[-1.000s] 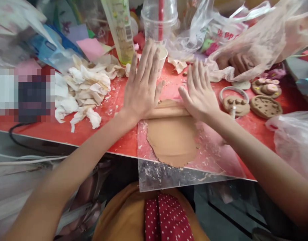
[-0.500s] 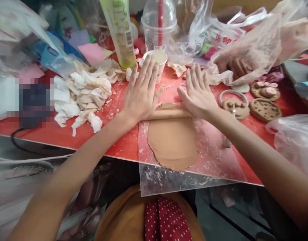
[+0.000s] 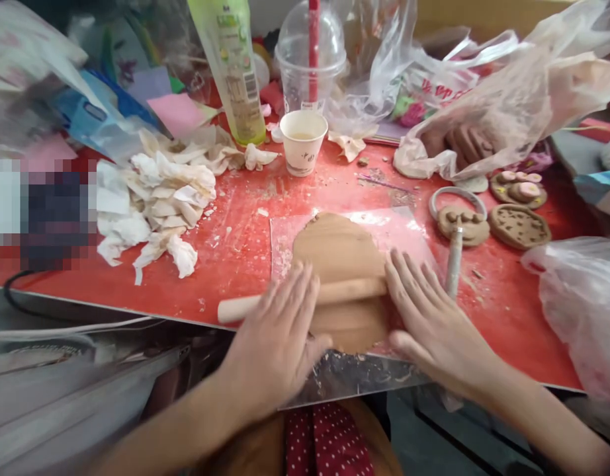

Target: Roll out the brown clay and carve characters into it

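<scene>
A flat slab of brown clay [image 3: 335,248] lies on a clear plastic sheet [image 3: 409,228] at the table's front edge. Across the slab rests a wooden rolling pin [image 3: 352,289], its pale left end [image 3: 235,309] jutting out over the red table. My left hand [image 3: 280,324] lies flat over the pin left of the slab's middle, fingers stretched forward. Flat too, my right hand [image 3: 424,311] is at the pin's right end, fingers spread, and hides that end. Neither hand is wrapped round the pin.
A paper cup [image 3: 304,142] stands behind the slab, near a plastic cup with straw [image 3: 311,56] and a green bottle [image 3: 233,73]. Crumpled tissues [image 3: 161,195] lie left. To the right are a thin grey tool [image 3: 454,261], a ring [image 3: 458,190], clay discs [image 3: 521,225] and plastic bags [image 3: 583,297].
Both hands have come back toward my body, rolling the pin from the slab's far edge to its nearer half. The paper cup and the slab's far part are now uncovered.
</scene>
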Demonstrator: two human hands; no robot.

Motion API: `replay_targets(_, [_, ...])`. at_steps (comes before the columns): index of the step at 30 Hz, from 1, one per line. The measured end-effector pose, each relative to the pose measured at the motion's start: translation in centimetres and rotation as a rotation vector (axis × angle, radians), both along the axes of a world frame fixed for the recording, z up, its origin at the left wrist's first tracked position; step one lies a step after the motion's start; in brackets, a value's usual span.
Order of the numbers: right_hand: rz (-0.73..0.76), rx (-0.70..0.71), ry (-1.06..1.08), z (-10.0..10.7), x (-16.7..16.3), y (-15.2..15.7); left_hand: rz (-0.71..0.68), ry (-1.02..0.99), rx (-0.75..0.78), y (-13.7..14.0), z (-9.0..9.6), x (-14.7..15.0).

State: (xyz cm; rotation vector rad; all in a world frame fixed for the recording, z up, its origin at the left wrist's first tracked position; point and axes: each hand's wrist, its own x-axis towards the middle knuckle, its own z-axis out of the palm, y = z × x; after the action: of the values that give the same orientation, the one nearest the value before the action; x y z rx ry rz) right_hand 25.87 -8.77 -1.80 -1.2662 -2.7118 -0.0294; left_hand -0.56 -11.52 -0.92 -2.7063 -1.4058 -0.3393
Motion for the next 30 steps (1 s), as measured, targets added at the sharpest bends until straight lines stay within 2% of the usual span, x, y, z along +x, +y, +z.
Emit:
replay_targets(2, [-0.028,0.026,0.032,-0.2,-1.4,5.0,0.045,0.016,0.032,5.2,-0.2,0.0])
replay_targets(4, [-0.12,0.013,0.048,0.2,-3.0,9.4,0.094,-0.018,0.041,9.6,0.2,-0.2])
replay_targets(5, [-0.164,0.002,0.076,0.6,-3.7,10.8,0.13,-0.06,0.073,11.1,0.5,-0.4])
replay_targets(7, [-0.227,-0.005,0.139,1.8,-4.2,11.8,0.179,-0.117,0.122,12.0,1.2,-0.9])
replay_targets(9, [-0.324,0.055,0.221,3.2,-3.3,10.5,0.172,-0.119,0.151,10.9,1.3,-1.7])
replay_targets(12, [-0.696,0.137,0.247,4.4,-0.1,7.0,0.118,-0.022,0.169,8.2,0.4,-3.2])
replay_targets(14, [-0.932,0.04,0.148,4.3,2.3,5.3,0.118,0.032,0.182,7.2,-0.6,-4.0])
replay_targets(15, [-0.984,-0.045,0.096,4.0,3.3,4.8,0.122,0.046,0.193,7.1,-0.9,-4.3])
replay_targets(17, [-0.965,-0.202,0.06,3.1,4.4,4.4,0.128,0.045,0.237,7.0,-1.2,-4.9])
replay_targets(20, [-0.867,-0.303,0.119,2.1,4.5,4.5,0.188,-0.027,0.329,6.6,-0.9,-5.7])
replay_targets(23, [-0.821,-0.33,0.166,2.2,3.9,4.4,0.332,-0.114,0.341,5.2,-0.7,-6.7])
replay_targets(27, [-0.845,-0.364,0.296,3.7,3.9,3.1,0.48,-0.102,0.262,3.5,-1.3,-7.9])
replay_targets(30, [-0.775,-0.233,0.455,4.7,4.5,2.0,0.521,-0.092,0.19,2.8,-1.6,-8.1])
